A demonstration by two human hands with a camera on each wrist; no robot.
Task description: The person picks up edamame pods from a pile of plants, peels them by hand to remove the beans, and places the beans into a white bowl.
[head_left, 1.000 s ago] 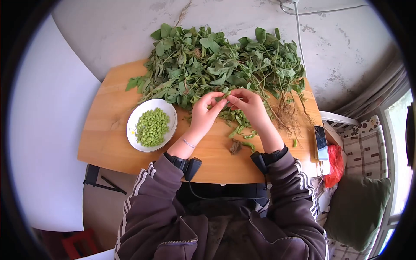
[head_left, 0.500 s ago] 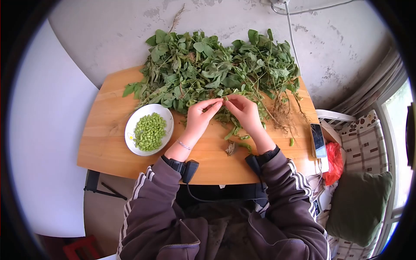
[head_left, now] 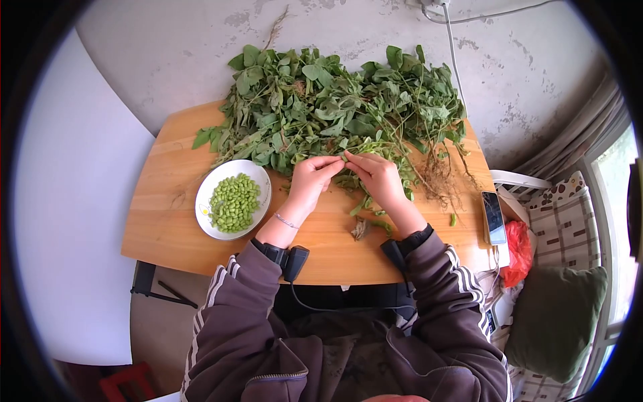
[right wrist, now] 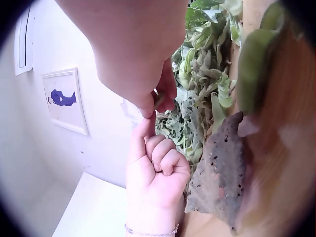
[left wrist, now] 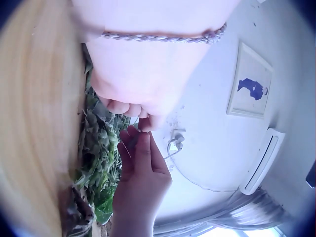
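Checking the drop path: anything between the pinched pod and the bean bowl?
Yes: the left hand itself, on the line from pod to bowl. The plant pile edges in close beside it. Nothing else visible in the way.

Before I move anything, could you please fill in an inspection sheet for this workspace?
Surface: wooden table, pale and smooth-looking.
Job's things: leafy plants heaped at the back; white dish of green beans on the left.
Clutter: dry leaf near the front; loose pod and phone towards the right.
Hands: left hand and right hand meet at the fingertips, pinching a small green piece.
Cables: wall cord behind the plants; black cable across the lap.
Surroundings: flaking wall behind; red bag and green cushion at right.
Spills: nothing seen.
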